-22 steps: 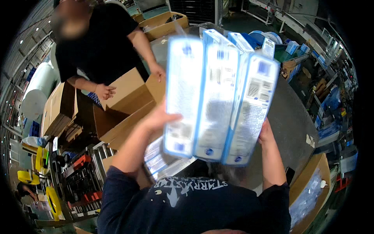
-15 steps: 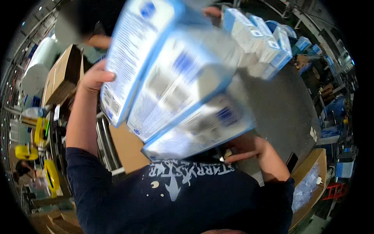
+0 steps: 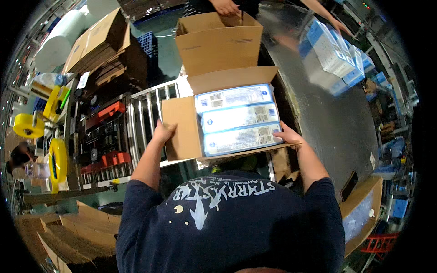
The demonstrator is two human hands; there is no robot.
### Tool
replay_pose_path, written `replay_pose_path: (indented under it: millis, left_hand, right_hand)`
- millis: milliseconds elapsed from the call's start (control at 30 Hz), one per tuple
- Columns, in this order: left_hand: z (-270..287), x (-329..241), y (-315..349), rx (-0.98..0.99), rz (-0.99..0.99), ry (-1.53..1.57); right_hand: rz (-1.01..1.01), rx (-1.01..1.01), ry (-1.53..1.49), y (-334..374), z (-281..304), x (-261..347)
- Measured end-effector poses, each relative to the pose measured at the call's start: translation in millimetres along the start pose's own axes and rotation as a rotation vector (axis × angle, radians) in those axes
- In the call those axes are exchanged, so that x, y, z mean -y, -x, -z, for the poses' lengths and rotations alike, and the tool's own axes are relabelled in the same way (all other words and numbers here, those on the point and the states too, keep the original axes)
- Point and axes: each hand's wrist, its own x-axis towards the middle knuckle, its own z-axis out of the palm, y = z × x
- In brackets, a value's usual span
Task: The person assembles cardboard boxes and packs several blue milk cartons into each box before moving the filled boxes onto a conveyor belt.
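An open cardboard box (image 3: 187,148) stands before me, its left flap folded outward and its far flap raised. Inside lie three white-and-blue packs (image 3: 236,117), stacked side by side in rows. My left hand (image 3: 164,132) grips the outer edge of the left flap, thumb on top and fingers mostly hidden. At the box's right side is my right hand (image 3: 289,135), thumb over the rim against the nearest pack and the other fingers on the outside.
Beyond stands another open box (image 3: 221,48), with a co-worker's hand (image 3: 226,7) at it. White-and-blue packs (image 3: 334,52) sit on the grey table (image 3: 327,118) under another arm. Rollers (image 3: 144,113), flattened cartons (image 3: 98,38) and yellow tape rolls (image 3: 57,159) are at left.
The three packs, held up before me between my hands, are now down inside the box. My hands have moved to the box's left flap and right side. The other box has come into view.
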Motion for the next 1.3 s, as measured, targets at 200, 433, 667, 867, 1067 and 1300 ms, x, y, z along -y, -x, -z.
replay_pose_path:
  millis: [200, 433, 667, 867, 1067, 1300]
  left_hand:
    - [51.9, -45.3, 54.5, 0.539, -0.447, -0.011]
    - [61.9, -61.0, 79.4, 0.990, -0.531, -0.191]
    - [38.7, -110.7, 50.7, 0.643, -0.546, -0.748]
    - [-16.3, -77.9, 46.9, 0.138, -0.336, -0.658]
    - [-5.0, 21.1, 6.6, 0.093, -0.261, 0.071]
    - [-7.5, 6.3, -63.2, 0.175, -0.126, 0.180]
  right_hand:
    - [-0.271, 0.144, -0.210, 21.8, -61.4, 17.5]
    - [0.126, 0.074, -0.906, 22.0, -29.4, 47.4]
    - [0.546, 0.532, 1.083, -36.1, -94.2, 136.4]
    - [1.007, -0.578, 0.817, -49.7, -50.1, 212.2]
    - [0.724, -0.338, 0.642, -53.4, -96.0, 63.5]
    - [0.042, -0.301, -0.606, -52.0, -166.2, 100.0]
